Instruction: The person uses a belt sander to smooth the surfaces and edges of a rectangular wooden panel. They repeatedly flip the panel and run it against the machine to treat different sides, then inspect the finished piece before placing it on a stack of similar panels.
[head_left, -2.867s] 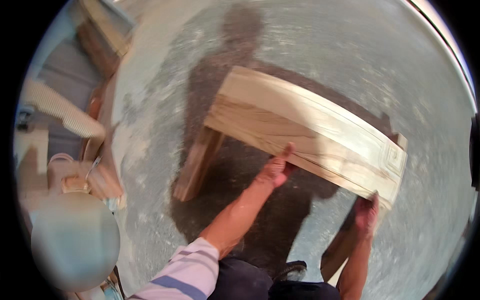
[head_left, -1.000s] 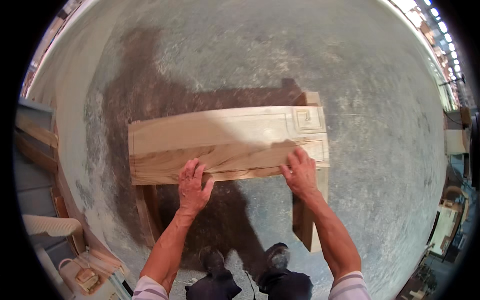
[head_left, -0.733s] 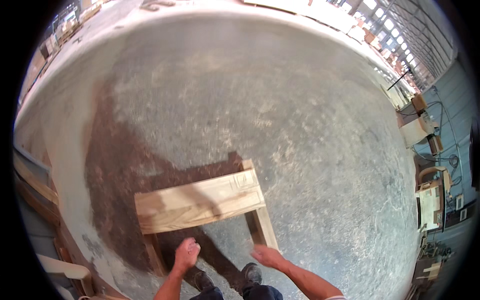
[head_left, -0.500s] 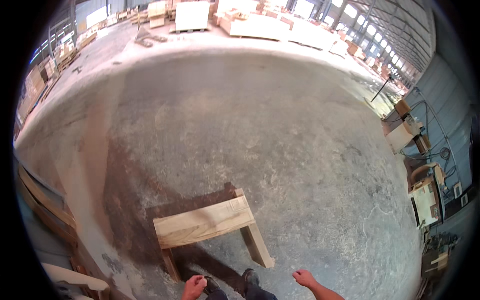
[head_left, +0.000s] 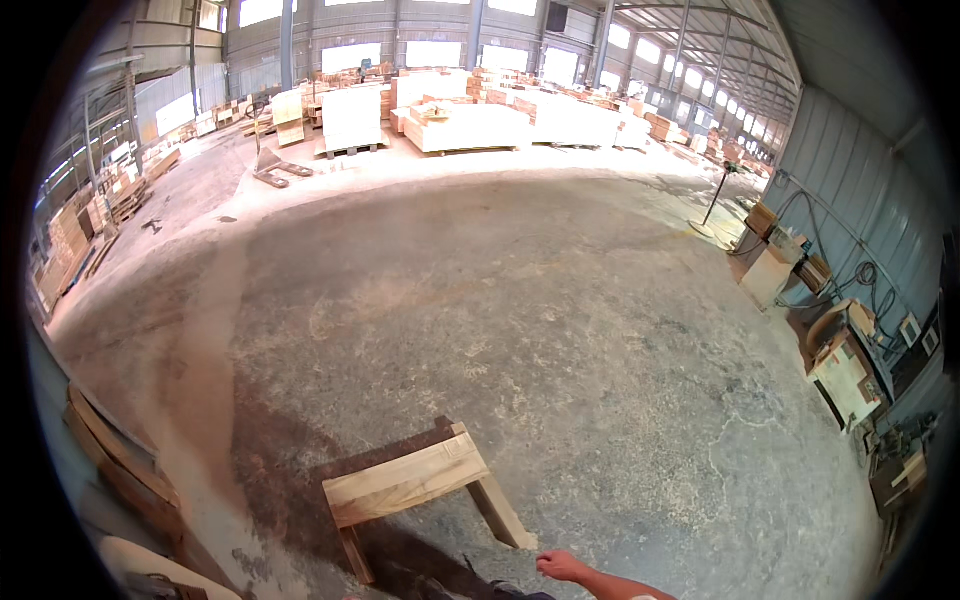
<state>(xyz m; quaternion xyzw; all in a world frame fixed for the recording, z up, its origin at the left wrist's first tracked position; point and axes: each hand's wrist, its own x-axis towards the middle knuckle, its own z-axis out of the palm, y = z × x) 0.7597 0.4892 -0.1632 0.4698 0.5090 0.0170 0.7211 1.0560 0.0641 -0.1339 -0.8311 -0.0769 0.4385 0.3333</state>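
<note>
Hanging nr. a board (head_left: 405,484) that legs (head_left: 500,513) prob. prop up, R hand (head_left: 562,566) has a grip I can't tell, L hand unseen.

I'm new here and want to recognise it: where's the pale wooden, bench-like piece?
Start from the broad grey floor and go down to the bare right hand at the bottom edge. Just left of it is the pale wooden piece: a flat board with a leg at each end. Unlike the long brown wooden boards at left, it sits in the open.

Left hand apparently below edge; right forearm (head_left: 608,583) cropped.
</note>
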